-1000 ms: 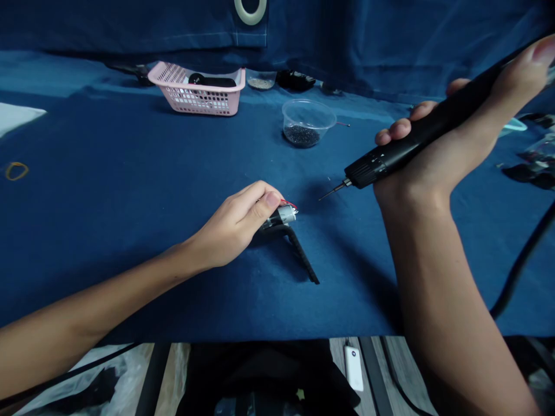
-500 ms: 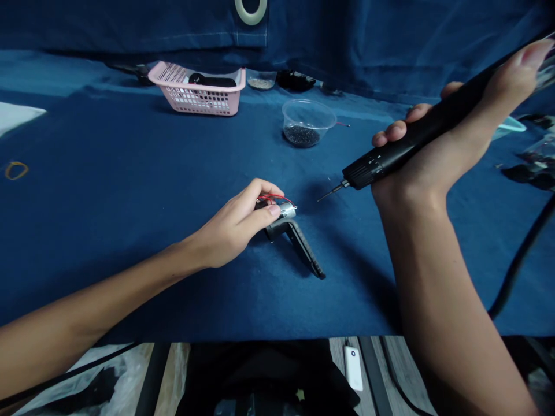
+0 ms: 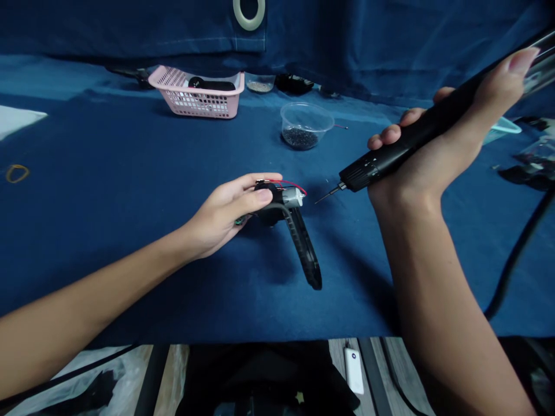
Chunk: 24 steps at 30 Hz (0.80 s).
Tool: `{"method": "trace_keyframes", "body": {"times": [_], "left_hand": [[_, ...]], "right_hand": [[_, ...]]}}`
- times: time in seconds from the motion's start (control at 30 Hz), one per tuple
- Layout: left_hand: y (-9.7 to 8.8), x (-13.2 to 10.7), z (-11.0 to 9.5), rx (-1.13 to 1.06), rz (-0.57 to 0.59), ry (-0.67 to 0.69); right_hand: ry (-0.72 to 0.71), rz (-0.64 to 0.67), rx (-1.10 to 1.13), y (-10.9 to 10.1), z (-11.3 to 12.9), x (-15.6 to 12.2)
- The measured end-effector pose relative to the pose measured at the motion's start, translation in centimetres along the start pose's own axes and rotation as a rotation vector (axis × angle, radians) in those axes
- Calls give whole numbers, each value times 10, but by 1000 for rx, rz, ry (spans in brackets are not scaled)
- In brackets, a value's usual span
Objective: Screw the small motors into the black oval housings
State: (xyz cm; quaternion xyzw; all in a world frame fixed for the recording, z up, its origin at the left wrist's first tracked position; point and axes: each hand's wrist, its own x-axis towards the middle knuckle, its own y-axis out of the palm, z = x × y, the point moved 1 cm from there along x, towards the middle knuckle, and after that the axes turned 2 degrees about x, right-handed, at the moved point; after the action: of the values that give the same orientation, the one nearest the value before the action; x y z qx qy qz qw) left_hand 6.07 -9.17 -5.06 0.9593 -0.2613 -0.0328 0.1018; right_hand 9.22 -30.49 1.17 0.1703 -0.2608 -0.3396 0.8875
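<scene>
My left hand [image 3: 232, 211] grips a black plastic housing with a handle [image 3: 304, 251], which slants down to the right. A small silver motor [image 3: 293, 197] with red wires sits at its top, just beyond my thumb. Part of the housing is hidden behind my fingers. In my right hand [image 3: 451, 150] is a black electric screwdriver [image 3: 416, 138], fingers wrapped round its body. Its thin bit points down to the left, a short way right of the motor and apart from it.
A clear plastic tub [image 3: 306, 127] of small dark screws stands beyond my hands. Behind it to the left is a pink basket [image 3: 199, 101] with black parts. A yellow rubber band [image 3: 17, 173] lies far left. A black cable [image 3: 518, 260] runs at the right.
My left hand has lifted and turned the black housing, so more of the motor and handle shows. The screwdriver in my right hand has barely shifted.
</scene>
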Motion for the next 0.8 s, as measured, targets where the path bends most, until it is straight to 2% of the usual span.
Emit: {"method": "trace_keyframes", "body": {"times": [0.17,0.43,0.8], "left_hand": [[0,-2,-3,-90,112,-23],[3,-5,-3,-114,201,-20],[0,-6,-6,13,192,-4]], "right_hand": [[4,19,8,-3,-1,1],[16,24,3,-3,0,2],[0,6,-3,0,-2,0]]}}
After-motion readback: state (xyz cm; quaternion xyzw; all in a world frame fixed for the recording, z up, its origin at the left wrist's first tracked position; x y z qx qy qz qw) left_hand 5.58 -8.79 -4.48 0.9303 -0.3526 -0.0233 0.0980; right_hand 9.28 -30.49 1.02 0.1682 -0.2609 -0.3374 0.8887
